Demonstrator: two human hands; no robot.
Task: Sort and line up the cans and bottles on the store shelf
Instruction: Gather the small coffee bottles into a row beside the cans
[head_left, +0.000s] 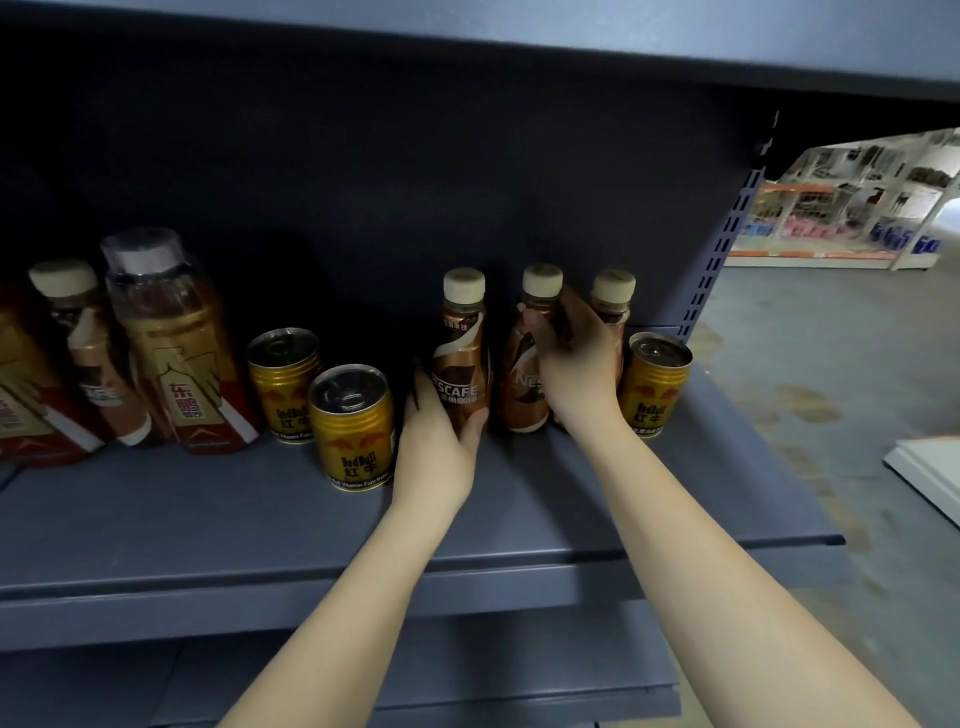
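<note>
Hands (436, 441) (574, 364) clasp coffee bottles (462, 374) (upright); cans (356, 426) beside.

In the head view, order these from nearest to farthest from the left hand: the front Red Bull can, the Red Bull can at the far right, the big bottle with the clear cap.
1. Front Red Bull can, just left of the left hand.
2. Far-right Red Bull can, beyond the right hand.
3. Big clear-capped bottle, far left.

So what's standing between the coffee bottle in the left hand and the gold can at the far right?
Two more coffee bottles: the one the right hand grips, and another behind that hand, beside the gold can. The head view shows it; the left hand holds its bottle.
</note>
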